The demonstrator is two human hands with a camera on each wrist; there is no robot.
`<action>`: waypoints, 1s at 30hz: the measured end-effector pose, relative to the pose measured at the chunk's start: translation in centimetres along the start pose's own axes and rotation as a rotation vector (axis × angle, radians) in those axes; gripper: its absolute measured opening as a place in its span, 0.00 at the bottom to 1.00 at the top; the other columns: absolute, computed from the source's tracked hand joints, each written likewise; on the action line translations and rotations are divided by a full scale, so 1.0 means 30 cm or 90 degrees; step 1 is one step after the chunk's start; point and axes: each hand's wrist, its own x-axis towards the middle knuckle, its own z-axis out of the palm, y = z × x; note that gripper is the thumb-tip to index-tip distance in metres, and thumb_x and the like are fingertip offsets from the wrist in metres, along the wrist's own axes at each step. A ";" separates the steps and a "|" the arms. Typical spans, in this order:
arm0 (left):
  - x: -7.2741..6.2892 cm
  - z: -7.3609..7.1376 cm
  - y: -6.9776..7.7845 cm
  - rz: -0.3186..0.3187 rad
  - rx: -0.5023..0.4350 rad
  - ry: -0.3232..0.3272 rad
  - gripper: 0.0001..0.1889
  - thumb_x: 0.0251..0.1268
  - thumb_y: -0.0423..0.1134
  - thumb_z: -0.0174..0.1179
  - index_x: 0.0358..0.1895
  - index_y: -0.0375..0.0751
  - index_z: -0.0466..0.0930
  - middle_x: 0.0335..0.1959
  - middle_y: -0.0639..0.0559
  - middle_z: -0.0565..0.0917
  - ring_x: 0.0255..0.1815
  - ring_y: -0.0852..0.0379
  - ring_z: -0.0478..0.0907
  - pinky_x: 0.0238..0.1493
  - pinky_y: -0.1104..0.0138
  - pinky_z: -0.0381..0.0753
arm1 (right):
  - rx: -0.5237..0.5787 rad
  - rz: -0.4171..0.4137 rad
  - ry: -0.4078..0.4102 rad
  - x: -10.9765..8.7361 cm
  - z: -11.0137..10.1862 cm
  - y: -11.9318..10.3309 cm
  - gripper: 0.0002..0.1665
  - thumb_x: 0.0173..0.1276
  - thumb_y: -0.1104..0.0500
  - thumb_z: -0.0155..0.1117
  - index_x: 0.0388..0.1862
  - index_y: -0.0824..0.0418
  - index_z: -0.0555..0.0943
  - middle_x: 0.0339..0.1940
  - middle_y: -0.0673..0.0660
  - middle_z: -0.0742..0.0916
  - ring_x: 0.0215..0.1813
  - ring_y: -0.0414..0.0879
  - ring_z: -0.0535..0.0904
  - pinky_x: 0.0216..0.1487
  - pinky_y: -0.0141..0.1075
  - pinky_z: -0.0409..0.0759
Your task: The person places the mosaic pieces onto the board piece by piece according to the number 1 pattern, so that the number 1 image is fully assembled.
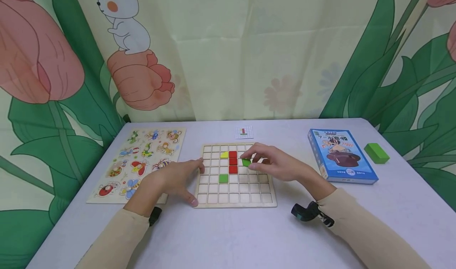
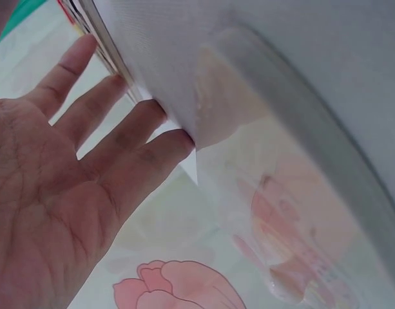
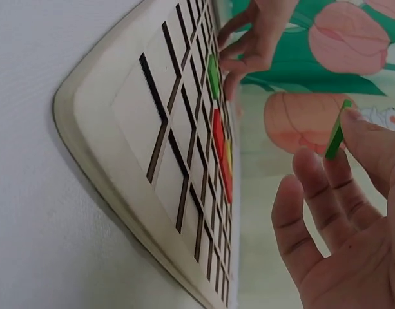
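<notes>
A wooden grid board [image 1: 213,200] lies on the white table in the head view. Its cells hold red square tiles [image 1: 233,169] in a column, a yellow triangle tile [image 1: 224,154] beside the top one, and a green square tile [image 1: 223,178] lower left. My left hand [image 1: 176,177] touches the board's left edge, fingers spread, thumb at the near corner. Between thumb and fingertips my right hand [image 1: 279,163] pinches another green tile [image 1: 246,162], tilted over the board just right of the red column. In the right wrist view this green tile [image 3: 336,138] appears edge-on.
A small pattern card [image 1: 244,132] lies behind the board. On the left, partly behind my left arm, is an insect picture board [image 1: 121,164]. A blue box [image 1: 343,154] and a green block [image 1: 377,153] lie on the right. A printed curtain [image 1: 278,43] hangs behind the table.
</notes>
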 end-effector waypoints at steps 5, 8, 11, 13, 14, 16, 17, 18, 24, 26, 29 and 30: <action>-0.006 0.004 0.000 -0.001 -0.008 -0.005 0.46 0.32 0.61 0.86 0.61 0.66 0.71 0.79 0.54 0.66 0.66 0.53 0.73 0.66 0.50 0.73 | -0.009 0.019 -0.016 0.016 0.019 0.005 0.20 0.75 0.58 0.66 0.64 0.58 0.79 0.57 0.50 0.83 0.53 0.49 0.79 0.52 0.44 0.81; -0.007 0.004 -0.001 -0.004 -0.003 -0.003 0.46 0.31 0.61 0.86 0.61 0.66 0.71 0.79 0.54 0.66 0.65 0.54 0.74 0.65 0.50 0.73 | -0.021 0.024 -0.020 0.027 0.027 0.004 0.21 0.75 0.57 0.67 0.64 0.59 0.79 0.57 0.49 0.83 0.53 0.50 0.79 0.52 0.45 0.82; -0.003 0.003 -0.001 -0.003 0.003 0.002 0.46 0.30 0.61 0.86 0.59 0.67 0.71 0.79 0.55 0.66 0.64 0.55 0.74 0.65 0.51 0.74 | -0.032 0.023 -0.022 0.038 0.033 0.004 0.21 0.74 0.57 0.67 0.64 0.59 0.80 0.56 0.49 0.83 0.53 0.49 0.79 0.52 0.45 0.82; 0.000 0.003 -0.002 -0.002 0.004 0.003 0.46 0.30 0.61 0.86 0.59 0.68 0.71 0.80 0.55 0.65 0.65 0.55 0.74 0.65 0.51 0.74 | -0.039 0.022 -0.028 0.045 0.039 0.003 0.21 0.74 0.56 0.67 0.64 0.58 0.80 0.55 0.49 0.83 0.52 0.48 0.80 0.52 0.44 0.81; 0.000 0.003 -0.002 -0.002 0.003 0.004 0.46 0.30 0.61 0.86 0.59 0.67 0.71 0.80 0.55 0.64 0.66 0.55 0.73 0.66 0.51 0.73 | -0.044 0.019 -0.033 0.048 0.043 0.004 0.21 0.74 0.56 0.67 0.64 0.58 0.80 0.54 0.48 0.83 0.51 0.47 0.80 0.51 0.43 0.82; 0.001 0.002 -0.001 -0.003 0.003 0.001 0.46 0.30 0.61 0.86 0.60 0.67 0.71 0.81 0.55 0.63 0.68 0.54 0.72 0.67 0.50 0.73 | -0.052 0.016 -0.043 0.052 0.051 0.003 0.20 0.74 0.57 0.67 0.63 0.58 0.80 0.54 0.48 0.83 0.51 0.47 0.80 0.50 0.42 0.82; 0.000 0.002 -0.001 -0.002 0.003 0.000 0.47 0.30 0.61 0.86 0.60 0.67 0.71 0.80 0.54 0.64 0.68 0.53 0.72 0.67 0.50 0.73 | -0.056 0.015 -0.047 0.054 0.055 0.003 0.20 0.74 0.57 0.67 0.63 0.57 0.80 0.54 0.47 0.83 0.50 0.47 0.80 0.50 0.42 0.82; -0.001 0.001 -0.001 -0.001 0.002 -0.001 0.47 0.30 0.61 0.86 0.61 0.66 0.71 0.80 0.54 0.64 0.68 0.53 0.72 0.67 0.50 0.73 | -0.057 0.014 -0.051 0.056 0.059 0.003 0.20 0.74 0.57 0.67 0.63 0.57 0.80 0.54 0.47 0.83 0.50 0.47 0.79 0.49 0.41 0.82; -0.006 -0.004 -0.001 0.006 0.005 -0.005 0.45 0.32 0.61 0.86 0.59 0.65 0.71 0.80 0.53 0.65 0.65 0.53 0.74 0.65 0.50 0.74 | -0.064 0.002 -0.069 0.071 0.078 0.005 0.19 0.74 0.57 0.67 0.61 0.56 0.80 0.56 0.47 0.84 0.49 0.48 0.80 0.49 0.41 0.82; -0.005 -0.005 0.000 0.006 0.009 -0.006 0.45 0.31 0.61 0.85 0.59 0.65 0.71 0.80 0.54 0.64 0.64 0.53 0.74 0.65 0.50 0.74 | -0.077 0.001 -0.068 0.075 0.082 0.007 0.18 0.74 0.56 0.68 0.61 0.55 0.81 0.56 0.46 0.84 0.46 0.46 0.80 0.48 0.39 0.82; -0.001 -0.004 -0.001 0.007 0.010 -0.007 0.46 0.31 0.62 0.85 0.60 0.66 0.70 0.79 0.54 0.66 0.64 0.53 0.74 0.65 0.50 0.74 | -0.098 0.000 -0.062 0.081 0.086 0.008 0.17 0.73 0.56 0.68 0.60 0.53 0.81 0.55 0.46 0.84 0.43 0.45 0.80 0.46 0.37 0.80; 0.000 -0.004 -0.001 0.008 0.010 -0.007 0.46 0.31 0.62 0.85 0.60 0.66 0.70 0.79 0.54 0.66 0.64 0.53 0.74 0.65 0.50 0.74 | -0.102 0.001 -0.061 0.083 0.088 0.010 0.17 0.73 0.57 0.68 0.60 0.53 0.81 0.54 0.46 0.84 0.42 0.45 0.80 0.46 0.37 0.80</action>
